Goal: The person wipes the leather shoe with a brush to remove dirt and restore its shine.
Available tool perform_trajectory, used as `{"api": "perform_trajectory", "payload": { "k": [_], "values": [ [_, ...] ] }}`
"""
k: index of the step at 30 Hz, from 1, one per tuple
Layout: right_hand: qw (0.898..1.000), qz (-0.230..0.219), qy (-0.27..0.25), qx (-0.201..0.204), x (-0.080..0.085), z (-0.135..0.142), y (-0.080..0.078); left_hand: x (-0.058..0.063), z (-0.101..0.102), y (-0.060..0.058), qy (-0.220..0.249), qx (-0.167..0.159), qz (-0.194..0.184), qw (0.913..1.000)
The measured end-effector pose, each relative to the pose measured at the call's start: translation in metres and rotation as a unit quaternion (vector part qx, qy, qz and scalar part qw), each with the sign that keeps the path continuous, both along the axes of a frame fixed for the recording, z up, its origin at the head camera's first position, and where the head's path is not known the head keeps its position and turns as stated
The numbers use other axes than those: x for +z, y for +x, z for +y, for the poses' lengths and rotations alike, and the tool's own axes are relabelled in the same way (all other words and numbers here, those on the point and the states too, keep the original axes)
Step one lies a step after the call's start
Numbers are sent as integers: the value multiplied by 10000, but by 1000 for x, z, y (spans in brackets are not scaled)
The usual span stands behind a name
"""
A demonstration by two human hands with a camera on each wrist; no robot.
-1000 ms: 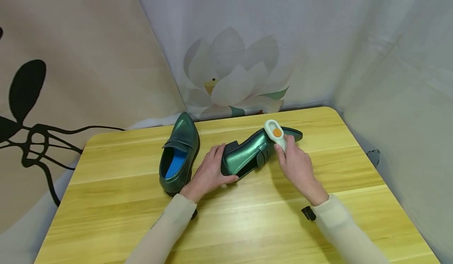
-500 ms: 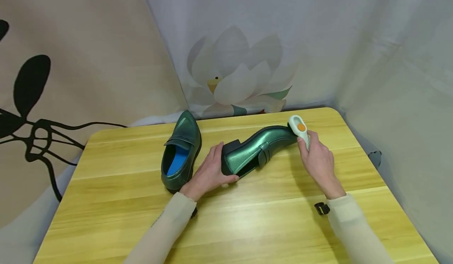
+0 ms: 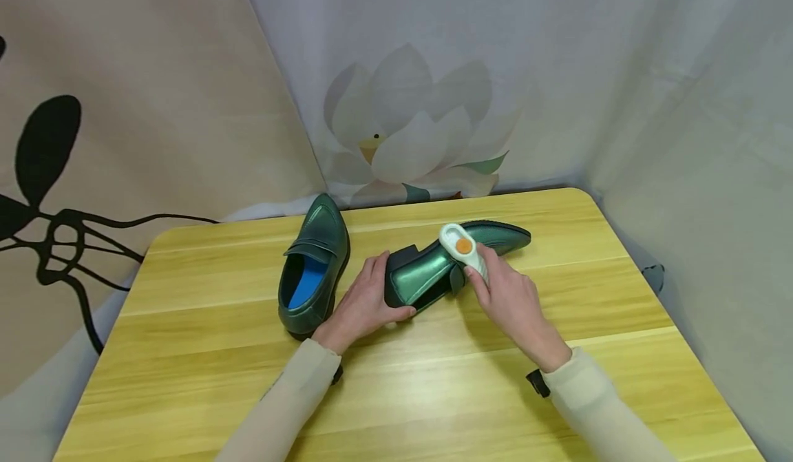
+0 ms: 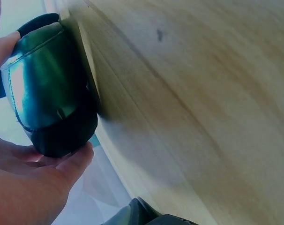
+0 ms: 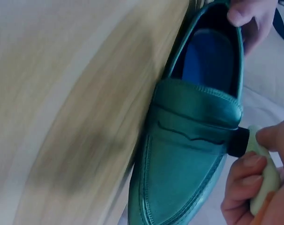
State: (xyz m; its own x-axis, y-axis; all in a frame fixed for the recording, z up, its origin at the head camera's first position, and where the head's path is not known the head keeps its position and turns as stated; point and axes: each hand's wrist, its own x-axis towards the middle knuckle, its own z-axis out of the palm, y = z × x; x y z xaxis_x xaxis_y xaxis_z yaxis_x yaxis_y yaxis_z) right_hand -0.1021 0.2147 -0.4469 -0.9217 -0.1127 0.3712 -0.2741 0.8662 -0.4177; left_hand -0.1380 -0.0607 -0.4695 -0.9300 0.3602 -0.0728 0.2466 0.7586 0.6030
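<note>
A shiny green loafer lies on its side on the table, heel to the left and toe to the right. My left hand grips it round the heel, the thumb by the opening; the left wrist view shows the back of the loafer between thumb and fingers. In my right hand is a small white shoe brush with an orange spot. Its dark bristles meet the loafer's side near the strap in the right wrist view. A blue insole shows inside.
The matching green loafer stands upright at the left, toe towards the back, close beside my left wrist. Beneath everything is a wooden table with rounded back corners. A printed curtain hangs right behind its far edge.
The right hand took the brush rightward to the toe, then back left to the middle of the loafer's side. My left hand and both loafers have stayed in place.
</note>
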Motion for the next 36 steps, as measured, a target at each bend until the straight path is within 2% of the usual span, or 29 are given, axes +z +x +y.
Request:
{"api": "perform_trajectory", "payload": {
  "k": [4, 9, 14, 17, 19, 25, 31, 34, 36],
  "values": [
    [9996, -175, -221, -47, -1, 4, 3, 0, 0, 0, -4, -14, -38, 10000],
    [9965, -364, -551, -508, -5, 30, 2, -1, 0, 0, -45, -9, -70, 10000],
    [9844, -903, -910, -1201, -10, 69, -4, -2, 1, -1, -79, -4, -8, 10000],
    [9775, -1212, -1038, -1377, -11, 82, -6, -2, 2, 0, -88, -13, 37, 10000],
    [9769, -1227, -1054, -1399, -9, 81, -7, -3, 2, 1, -94, -13, 61, 9999],
    [9875, -679, -823, -1164, -2, 47, -11, -2, 1, 3, -125, 21, 42, 9999],
    [9978, -224, -442, -431, 2, 8, -10, -1, 1, 2, -155, 42, 56, 9999],
    [9996, -99, -237, -149, 3, 0, -8, -1, 3, 2, -136, 33, 13, 9999],
    [9996, -36, -238, -164, 5, 0, -9, -1, 3, 2, -104, 27, -20, 9999]
  ]
}}
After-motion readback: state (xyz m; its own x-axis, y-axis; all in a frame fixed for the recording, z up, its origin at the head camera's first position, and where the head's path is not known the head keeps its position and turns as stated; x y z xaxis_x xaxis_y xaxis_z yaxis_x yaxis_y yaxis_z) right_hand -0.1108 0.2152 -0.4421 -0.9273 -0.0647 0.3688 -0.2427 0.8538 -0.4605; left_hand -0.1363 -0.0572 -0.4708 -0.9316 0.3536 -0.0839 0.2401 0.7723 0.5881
